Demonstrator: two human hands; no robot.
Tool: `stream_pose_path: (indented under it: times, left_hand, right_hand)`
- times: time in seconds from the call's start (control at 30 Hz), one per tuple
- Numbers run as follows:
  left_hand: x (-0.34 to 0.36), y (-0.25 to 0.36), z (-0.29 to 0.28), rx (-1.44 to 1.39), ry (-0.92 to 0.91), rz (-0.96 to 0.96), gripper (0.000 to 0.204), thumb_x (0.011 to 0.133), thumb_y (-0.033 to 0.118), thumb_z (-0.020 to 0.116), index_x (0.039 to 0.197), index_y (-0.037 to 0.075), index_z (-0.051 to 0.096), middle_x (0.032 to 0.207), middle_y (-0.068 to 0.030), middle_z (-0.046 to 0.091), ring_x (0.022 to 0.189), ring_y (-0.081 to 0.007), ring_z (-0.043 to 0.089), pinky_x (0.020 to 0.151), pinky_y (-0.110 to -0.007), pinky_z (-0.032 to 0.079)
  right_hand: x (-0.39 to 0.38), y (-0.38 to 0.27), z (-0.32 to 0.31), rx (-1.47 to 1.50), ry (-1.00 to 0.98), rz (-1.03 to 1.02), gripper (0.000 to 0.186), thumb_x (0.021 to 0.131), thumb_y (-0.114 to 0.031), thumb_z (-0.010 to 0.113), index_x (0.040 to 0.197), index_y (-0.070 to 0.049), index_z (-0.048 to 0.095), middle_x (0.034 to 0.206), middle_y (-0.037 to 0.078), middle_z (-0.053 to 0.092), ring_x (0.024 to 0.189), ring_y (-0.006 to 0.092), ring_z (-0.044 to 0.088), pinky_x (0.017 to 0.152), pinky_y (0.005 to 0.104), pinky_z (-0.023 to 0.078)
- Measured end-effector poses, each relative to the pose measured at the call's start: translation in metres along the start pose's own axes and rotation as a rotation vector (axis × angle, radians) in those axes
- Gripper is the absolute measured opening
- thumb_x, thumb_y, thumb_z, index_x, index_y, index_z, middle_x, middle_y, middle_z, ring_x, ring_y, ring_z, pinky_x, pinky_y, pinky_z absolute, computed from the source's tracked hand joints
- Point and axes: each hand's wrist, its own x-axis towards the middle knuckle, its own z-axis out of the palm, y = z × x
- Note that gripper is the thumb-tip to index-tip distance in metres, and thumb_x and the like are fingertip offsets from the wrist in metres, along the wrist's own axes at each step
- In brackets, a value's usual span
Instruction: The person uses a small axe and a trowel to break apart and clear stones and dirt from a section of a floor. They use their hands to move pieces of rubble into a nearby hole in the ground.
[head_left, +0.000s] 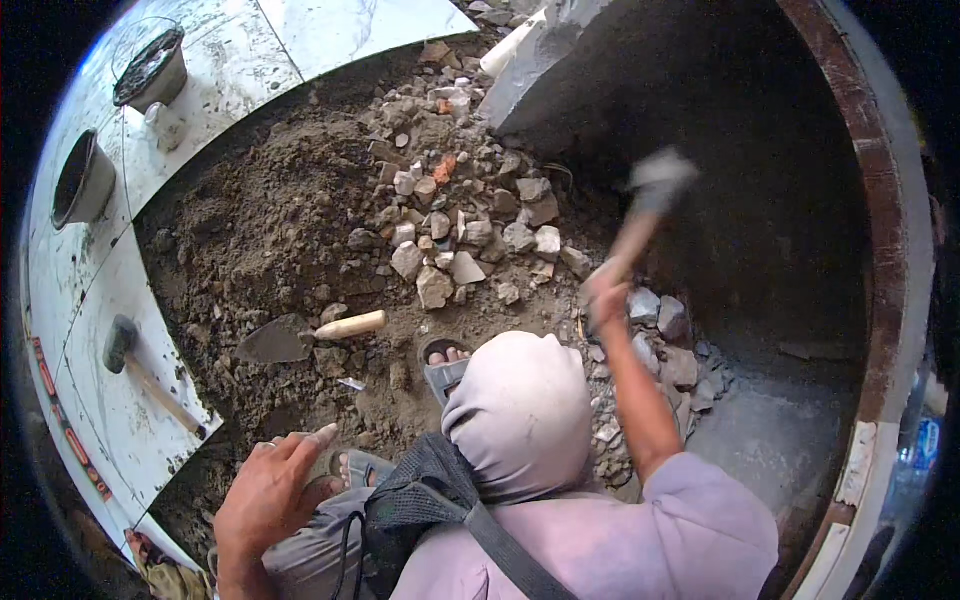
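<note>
My right hand is closed round the wooden handle of a hammer, whose grey head is raised over dark ground and smeared by motion. Broken stones lie below and beside this hand. At the lower left, my left hand hangs near my sandalled foot, its fingers stretched out and holding nothing. A trowel with a pale wooden handle rests on the loose soil ahead of it.
A rubble heap covers the middle, with dug soil on its left. Two dark buckets, a white cup, a mallet and a red-and-black level lie on white tiles. A grey wall bounds the right.
</note>
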Motion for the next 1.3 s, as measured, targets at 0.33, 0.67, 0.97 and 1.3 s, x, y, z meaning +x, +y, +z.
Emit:
stream_pose_path:
  times: [0.33, 0.67, 0.97, 1.3]
  left_hand:
    - [0.005, -0.004, -0.003, -0.012, -0.021, -0.006, 0.062, 0.076, 0.019, 0.069, 0.132, 0.011, 0.044, 0.111, -0.0153, 0.058, 0.1, -0.037, 0.055, 0.086, -0.043, 0.045]
    - [-0.001, 0.002, -0.001, 0.018, 0.018, -0.016, 0.061, 0.078, 0.023, 0.069, 0.132, 0.013, 0.044, 0.111, -0.0153, 0.058, 0.1, -0.0363, 0.056, 0.087, -0.043, 0.044]
    - [0.011, 0.001, -0.001, -0.012, 0.007, 0.04, 0.062, 0.075, 0.019, 0.071, 0.13, 0.01, 0.045, 0.107, -0.016, 0.059, 0.099, -0.0369, 0.056, 0.086, -0.044, 0.044]
    - [0.006, -0.003, 0.002, 0.023, -0.004, 0.021, 0.067, 0.071, 0.015, 0.073, 0.131, 0.011, 0.045, 0.107, -0.0151, 0.059, 0.098, -0.0371, 0.056, 0.086, -0.043, 0.045]
  right_hand:
    - [-0.137, 0.048, -0.031, 0.324, -0.363, 1.15, 0.014, 0.081, -0.01, 0.06, 0.091, -0.007, 0.05, 0.063, 0.001, 0.046, 0.047, 0.0135, 0.047, 0.04, 0.0298, 0.042]
    - [-0.155, 0.045, 0.021, 0.477, -0.462, 1.277, 0.02, 0.085, -0.022, 0.059, 0.091, -0.004, 0.053, 0.069, 0.002, 0.055, 0.062, 0.0132, 0.056, 0.045, 0.0294, 0.044]
    - [-0.03, -0.074, -0.071, 0.167, -0.237, -0.046, 0.035, 0.087, -0.032, 0.053, 0.104, -0.002, 0.048, 0.076, 0.007, 0.055, 0.064, 0.0153, 0.056, 0.06, 0.0307, 0.048]
    - [-0.063, -0.025, -0.01, -0.016, 0.14, 0.278, 0.036, 0.081, -0.022, 0.06, 0.11, -0.002, 0.051, 0.076, 0.005, 0.057, 0.065, 0.0167, 0.056, 0.063, 0.0321, 0.048]
